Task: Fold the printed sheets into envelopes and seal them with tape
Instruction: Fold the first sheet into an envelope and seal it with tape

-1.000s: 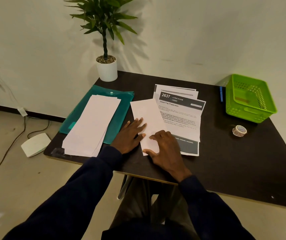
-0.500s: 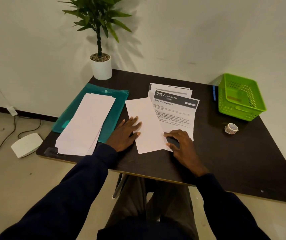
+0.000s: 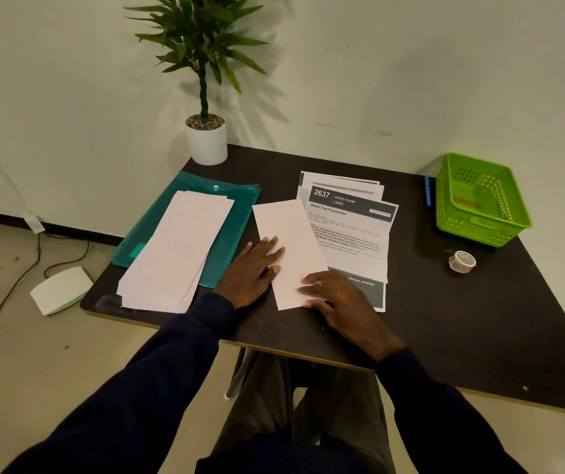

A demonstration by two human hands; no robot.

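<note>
Newly shifted: right hand [image 3: 339,299], fingers flat, now on printed sheet [image 3: 353,241] near end; left hand [image 3: 250,268] unmoved, flat on its left edge.
table [image 3: 445,319]: dark, matte.
printed sheet: thin paper, mid-table, left part folded over, blank side up.
tape roll [image 3: 461,261]: small patterned ring, well right.

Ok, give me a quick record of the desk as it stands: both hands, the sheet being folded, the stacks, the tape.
left hand: flat, fingers pressing the left edge of the long folded white paper sheet
right hand: fingers pressing that sheet's near end
sheet position: partly over the printed white sheets headed 2637
side pile: folded white sheets stacked on the teal plastic folder
tape: small patterned tape roll, apart from both hands, in front of the green plastic basket
seal: no tape visible on the sheet
</note>
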